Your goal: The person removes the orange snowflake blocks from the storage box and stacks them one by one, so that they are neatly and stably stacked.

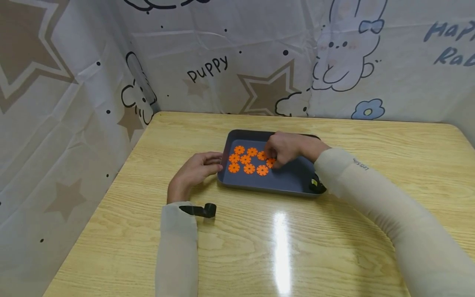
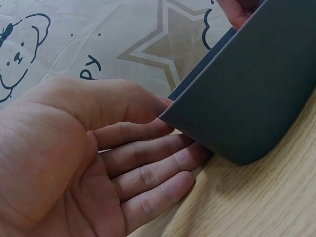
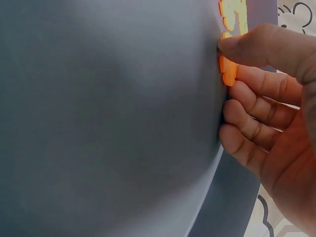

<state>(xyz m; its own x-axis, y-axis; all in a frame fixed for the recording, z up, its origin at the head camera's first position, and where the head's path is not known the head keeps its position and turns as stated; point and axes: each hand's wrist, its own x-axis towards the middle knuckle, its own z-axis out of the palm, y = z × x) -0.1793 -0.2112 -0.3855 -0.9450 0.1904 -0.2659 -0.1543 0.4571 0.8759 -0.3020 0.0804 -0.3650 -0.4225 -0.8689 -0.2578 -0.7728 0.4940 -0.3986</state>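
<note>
A dark grey rectangular tray [image 1: 289, 175] lies on the table with several flat orange notched discs [image 1: 249, 168] grouped in its left half. At the tray's left end is my left hand [image 1: 196, 169]; in the left wrist view the thumb tip meets the rim and the straight fingers [image 2: 148, 175] reach to the outer wall. My right hand [image 1: 285, 147] is down inside the tray at the right side of the group. Its thumb and index finger pinch one orange disc [image 3: 228, 71], partly hidden behind the thumb, while the other fingertips rest against the tray floor.
The light wooden table [image 1: 237, 243] runs up to a printed cloth backdrop [image 1: 222, 37] behind and at the left. A black object with a yellow-green mark [image 1: 316, 184] overlaps the tray's right corner under the right wrist. A black camera mount [image 1: 202, 210] sticks out from the left sleeve.
</note>
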